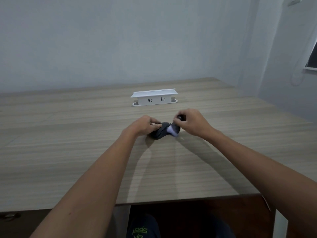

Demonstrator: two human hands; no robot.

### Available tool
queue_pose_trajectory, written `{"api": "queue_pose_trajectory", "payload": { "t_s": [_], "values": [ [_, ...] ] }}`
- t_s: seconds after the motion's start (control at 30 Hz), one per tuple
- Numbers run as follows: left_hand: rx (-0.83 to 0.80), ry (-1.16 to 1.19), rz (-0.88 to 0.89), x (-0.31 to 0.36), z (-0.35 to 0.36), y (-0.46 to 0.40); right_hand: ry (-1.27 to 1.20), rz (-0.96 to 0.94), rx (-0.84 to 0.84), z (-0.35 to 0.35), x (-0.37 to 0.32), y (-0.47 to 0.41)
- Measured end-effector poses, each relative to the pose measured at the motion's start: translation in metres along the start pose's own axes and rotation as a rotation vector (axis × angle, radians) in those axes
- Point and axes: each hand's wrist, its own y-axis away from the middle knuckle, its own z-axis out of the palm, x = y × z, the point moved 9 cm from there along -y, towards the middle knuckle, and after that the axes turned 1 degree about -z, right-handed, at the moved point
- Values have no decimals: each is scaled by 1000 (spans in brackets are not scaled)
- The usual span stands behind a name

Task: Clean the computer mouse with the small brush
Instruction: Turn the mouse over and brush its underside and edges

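A dark grey computer mouse (160, 133) lies on the wooden desk (85, 143) a little past the middle. My left hand (145, 124) grips its left side, fingers laid over the top. My right hand (192, 121) is closed around the dark handle of a small brush (173, 130). The brush's pale bristles press against the mouse's right end, touching the desk beside it. Much of the brush handle is hidden inside my fist.
A white pop-up socket box (154, 98) stands on the desk behind the mouse, near the grey wall. The desk's front edge (171, 200) runs close to my body, with my knees below it. A window corner (313, 60) shows at the far right.
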Motion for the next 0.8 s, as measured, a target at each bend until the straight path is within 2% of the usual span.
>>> {"api": "queue_pose_trajectory", "payload": {
  "t_s": [0.07, 0.2, 0.37, 0.57, 0.8],
  "values": [
    [0, -2, -3, -1, 0, 0, 23, 15, 35, -6, 5, 1],
    [15, -3, 10, 1, -1, -1, -130, -7, -183, 14, -7, 4],
    [10, 2, 1, 2, -1, 2, 48, 20, 11, -4, 3, -2],
    [21, 2, -63, -3, -6, 3, -4, 39, 1, -3, 2, -5],
    [-73, 91, -115, 0, -5, 12, -40, 94, -7, 2, 4, -16]
  ]
}}
